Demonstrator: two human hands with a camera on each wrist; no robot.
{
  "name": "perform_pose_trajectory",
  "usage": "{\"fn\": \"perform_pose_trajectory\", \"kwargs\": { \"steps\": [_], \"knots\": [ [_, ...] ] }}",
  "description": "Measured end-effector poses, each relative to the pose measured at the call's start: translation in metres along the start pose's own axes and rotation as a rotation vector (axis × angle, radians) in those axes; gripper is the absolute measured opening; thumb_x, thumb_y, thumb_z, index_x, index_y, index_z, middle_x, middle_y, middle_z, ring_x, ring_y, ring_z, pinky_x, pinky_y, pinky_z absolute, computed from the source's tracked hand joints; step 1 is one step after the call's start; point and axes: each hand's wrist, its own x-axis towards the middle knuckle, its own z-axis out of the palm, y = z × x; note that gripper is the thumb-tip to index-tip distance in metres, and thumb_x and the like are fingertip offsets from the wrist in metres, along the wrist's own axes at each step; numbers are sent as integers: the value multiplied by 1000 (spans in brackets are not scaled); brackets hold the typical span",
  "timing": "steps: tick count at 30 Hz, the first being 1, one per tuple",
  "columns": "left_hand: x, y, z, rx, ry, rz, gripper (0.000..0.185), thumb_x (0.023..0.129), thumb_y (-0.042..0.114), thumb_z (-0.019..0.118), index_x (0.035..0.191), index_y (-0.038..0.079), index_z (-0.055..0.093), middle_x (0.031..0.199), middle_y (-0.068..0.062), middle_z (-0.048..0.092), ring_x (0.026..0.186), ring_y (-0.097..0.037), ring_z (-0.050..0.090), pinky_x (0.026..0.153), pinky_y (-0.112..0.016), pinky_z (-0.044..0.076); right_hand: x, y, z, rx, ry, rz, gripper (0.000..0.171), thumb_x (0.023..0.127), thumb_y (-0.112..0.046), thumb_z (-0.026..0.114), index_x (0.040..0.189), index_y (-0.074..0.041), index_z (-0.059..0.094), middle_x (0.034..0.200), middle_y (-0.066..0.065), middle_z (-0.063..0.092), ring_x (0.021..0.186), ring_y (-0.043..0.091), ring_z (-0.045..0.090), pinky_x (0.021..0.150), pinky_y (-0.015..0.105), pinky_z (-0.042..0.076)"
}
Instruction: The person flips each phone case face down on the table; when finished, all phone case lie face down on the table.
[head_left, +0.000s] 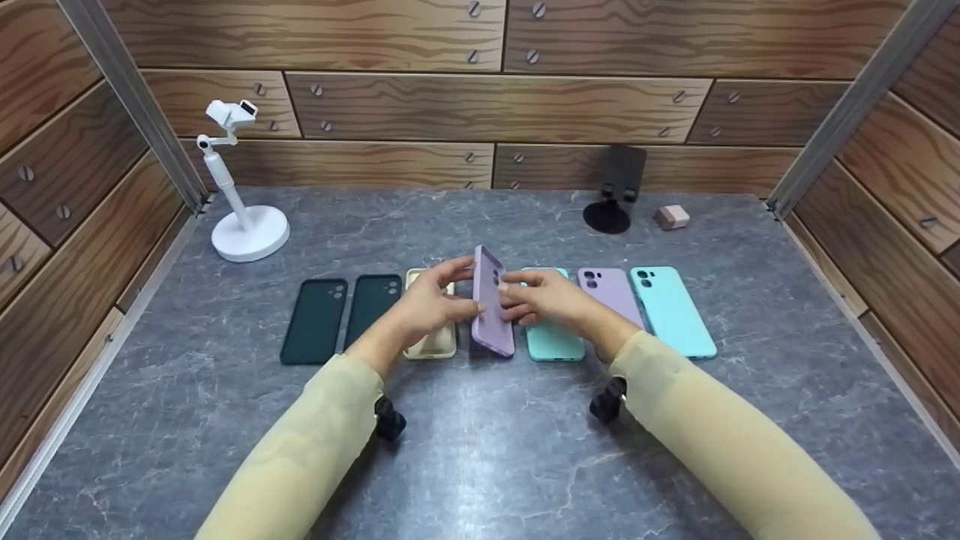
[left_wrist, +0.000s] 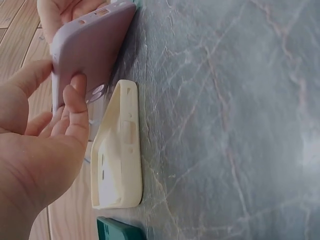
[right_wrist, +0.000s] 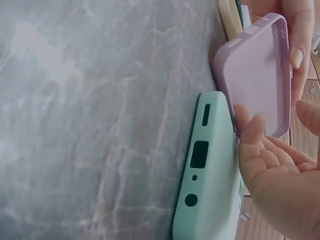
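Observation:
A light purple phone case [head_left: 491, 319] is tipped up on a long edge, its hollow inner side facing right. My left hand [head_left: 431, 304] grips it, with the thumb at the rim and fingertips against the outer back [left_wrist: 107, 47]. From the other side my right hand [head_left: 551, 300] reaches in, its fingers touching the case near the lower long edge. In the right wrist view the right thumb [right_wrist: 307, 115] is apart from the case. A cream phone case [left_wrist: 131, 150] lies hollow side up below my left hand. Under my right hand lies a mint phone case [right_wrist: 215, 170], back up.
Two dark green phone cases [head_left: 313, 322] lie at the left of the row. Another purple case [head_left: 611, 292] and a turquoise case [head_left: 675, 311] lie at the right. Farther back stand a white stand [head_left: 251, 232], a black phone stand [head_left: 607, 216] and a small pinkish block [head_left: 673, 217].

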Motion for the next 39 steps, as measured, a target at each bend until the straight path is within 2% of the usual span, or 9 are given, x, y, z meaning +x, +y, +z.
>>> {"fn": "perform_pose_trajectory", "kwargs": {
  "steps": [7, 10, 15, 18, 24, 28, 32, 35, 39],
  "knots": [
    [0, 0, 4, -31, -67, -6, 89, 91, 9, 85, 166, 17, 37, 163, -4, 46, 120, -29, 69, 90, -41, 56, -2, -2, -3, 181, -31, 52, 59, 110, -32, 61, 160, -5, 45, 130, 26, 68, 106, 29, 75, 81, 33, 62],
    [0, 0, 7, -23, -88, -4, 91, 91, 11, 87, 166, 20, 37, 163, -2, 45, 121, -28, 68, 93, -45, 55, -2, -2, -4, 205, -38, 57, 61, 110, -33, 61, 161, -5, 43, 128, 24, 70, 104, 29, 75, 82, 35, 62],
    [2, -1, 12, -4, -119, 13, 92, 91, 15, 87, 167, 18, 35, 165, -4, 43, 119, -29, 68, 97, -47, 56, -2, -2, -2, 222, -28, 58, 67, 109, -34, 63, 164, -4, 38, 118, 20, 73, 94, 25, 76, 80, 35, 63],
    [3, -2, 14, 19, -125, 19, 92, 92, 18, 87, 167, 19, 36, 166, -4, 42, 116, -29, 68, 95, -46, 57, -2, -2, -1, 236, -31, 56, 69, 109, -32, 63, 164, -3, 35, 115, 19, 73, 92, 24, 76, 81, 36, 63],
    [4, -3, 17, 56, -119, 16, 92, 92, 22, 87, 168, 20, 35, 167, -3, 40, 114, -27, 68, 91, -45, 57, -2, 0, -1, 230, -35, 48, 63, 109, -29, 64, 162, -5, 40, 114, 18, 74, 92, 24, 77, 83, 37, 63],
    [4, -3, 18, 74, -112, 13, 92, 92, 25, 88, 167, 20, 35, 166, -2, 41, 114, -27, 69, 88, -44, 58, -2, 1, -1, 245, -30, 50, 60, 108, -27, 65, 161, -6, 44, 111, 16, 76, 85, 22, 77, 74, 32, 62],
    [3, -4, 19, 70, -119, -2, 91, 91, 27, 88, 167, 21, 37, 164, 0, 44, 109, -24, 70, 78, -40, 57, -3, 0, -1, 255, -23, 44, 58, 107, -25, 67, 159, -8, 47, 107, 16, 77, 75, 18, 75, 62, 26, 59],
    [4, -5, 19, 55, -126, -10, 90, 92, 26, 87, 166, 22, 38, 161, -1, 47, 103, -24, 70, 69, -38, 54, -5, -1, -1, 265, -7, 35, 55, 106, -22, 68, 157, -10, 51, 105, 18, 77, 68, 16, 74, 58, 24, 58],
    [4, -6, 21, 66, -115, -12, 89, 92, 25, 88, 166, 22, 38, 157, -3, 51, 101, -26, 71, 69, -38, 54, -5, -3, -1, 268, 23, 17, 51, 105, -17, 68, 154, -10, 55, 100, 17, 77, 61, 14, 71, 54, 22, 55]
  ]
}}
